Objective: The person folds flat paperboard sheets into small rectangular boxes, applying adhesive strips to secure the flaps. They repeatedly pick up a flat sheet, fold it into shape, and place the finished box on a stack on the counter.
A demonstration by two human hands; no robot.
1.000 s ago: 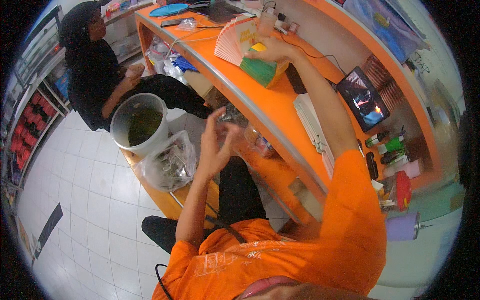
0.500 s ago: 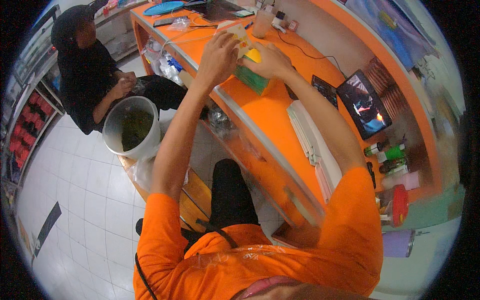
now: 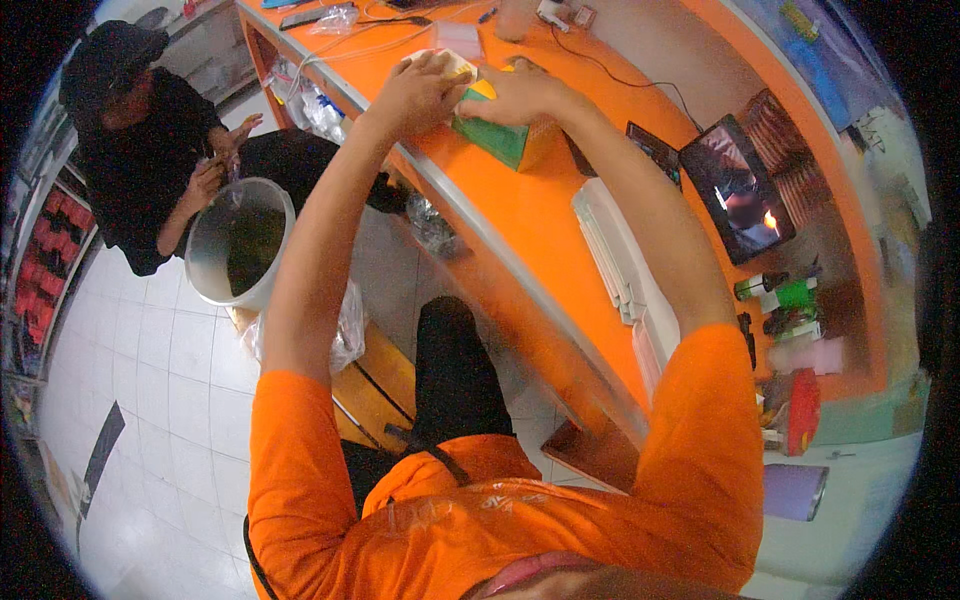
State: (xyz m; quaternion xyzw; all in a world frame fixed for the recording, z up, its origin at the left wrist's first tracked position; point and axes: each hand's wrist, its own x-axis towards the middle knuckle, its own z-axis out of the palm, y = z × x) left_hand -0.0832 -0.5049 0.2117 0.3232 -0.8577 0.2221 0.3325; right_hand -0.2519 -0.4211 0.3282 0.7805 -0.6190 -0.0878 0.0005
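My left hand is bent over a pale printed card or packet, covering most of it and holding it at the far end of a box. My right hand grips that green and yellow box from above, thumb toward the left hand. The box rests on the orange counter near its edge. Both arms reach forward, and the fingertips are partly hidden. A small clear, pinkish packet lies just beyond the hands.
White flat boxes or sheets lie along the counter by my right arm, with a lit tablet and keyboard behind. On my left a person in black sits by a white bucket of dark green contents on a wooden bench.
The pale card has come down from raised in my left hand to the box. My view has shifted slightly. The other person's hands have moved apart over the bucket.
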